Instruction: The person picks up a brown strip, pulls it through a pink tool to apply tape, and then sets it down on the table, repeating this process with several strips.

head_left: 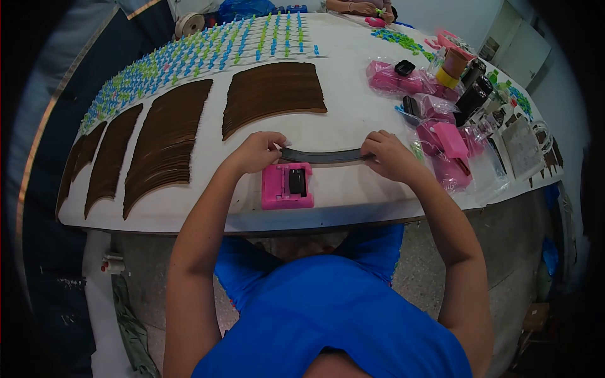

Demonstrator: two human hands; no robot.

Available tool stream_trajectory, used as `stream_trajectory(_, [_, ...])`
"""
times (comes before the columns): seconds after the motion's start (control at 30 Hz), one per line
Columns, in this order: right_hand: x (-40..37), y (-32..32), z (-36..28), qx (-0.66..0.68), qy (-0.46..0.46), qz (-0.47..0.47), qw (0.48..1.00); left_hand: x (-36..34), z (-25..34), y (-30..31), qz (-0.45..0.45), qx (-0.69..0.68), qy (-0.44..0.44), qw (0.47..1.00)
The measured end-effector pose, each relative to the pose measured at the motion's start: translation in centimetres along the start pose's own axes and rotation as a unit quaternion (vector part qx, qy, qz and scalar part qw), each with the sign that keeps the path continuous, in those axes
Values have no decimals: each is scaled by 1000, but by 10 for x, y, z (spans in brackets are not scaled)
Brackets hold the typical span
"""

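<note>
A thin, dark grey strip (pixel 324 156) stretches between my two hands just above the white table, bowing slightly. My left hand (pixel 257 152) pinches its left end, close over a pink device (pixel 274 189) with a black block in its middle. At the right end, the fingers of my right hand (pixel 392 155) are closed on the strip. The device rests on the table below the strip's left part. Beyond my left hand lies a fanned stack of brown strips (pixel 274 94). My fingertips partly hide both ends of the strip.
More brown stacks (pixel 169 138) lie to the left. Rows of blue and green clips (pixel 208 53) cover the far left. Pink items in clear plastic (pixel 444 142), a black bottle (pixel 474 99) and a brown cup (pixel 455 63) crowd the right. Another person's hands (pixel 364 9) are at the far edge.
</note>
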State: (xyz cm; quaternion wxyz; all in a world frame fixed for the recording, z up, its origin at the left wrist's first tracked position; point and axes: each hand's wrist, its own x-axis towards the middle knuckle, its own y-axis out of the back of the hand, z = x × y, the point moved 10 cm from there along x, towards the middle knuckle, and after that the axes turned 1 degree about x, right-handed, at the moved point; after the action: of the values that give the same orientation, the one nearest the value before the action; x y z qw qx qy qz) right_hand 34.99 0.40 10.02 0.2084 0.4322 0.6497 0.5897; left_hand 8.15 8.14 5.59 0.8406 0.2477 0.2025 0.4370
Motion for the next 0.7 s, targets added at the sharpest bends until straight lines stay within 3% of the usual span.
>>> stream_trajectory(0.43, [1, 1, -5, 19, 27, 62, 998, -36, 45, 21, 158, 186, -67, 967])
stream_trajectory(0.5, [13, 16, -25, 20, 28, 65, 997, -57, 99, 14, 244, 261, -246, 901])
stream_trajectory(0.53, [20, 25, -37, 21, 19, 73, 997, -58, 109, 8, 250, 260, -235, 903])
stream_trajectory(0.6, [36, 39, -69, 31, 40, 77, 996, -79, 157, -6, 302, 251, -348, 851])
stream_trajectory(0.7, [49, 56, -105, 41, 64, 101, 992, -73, 161, -19, 250, 290, -277, 881])
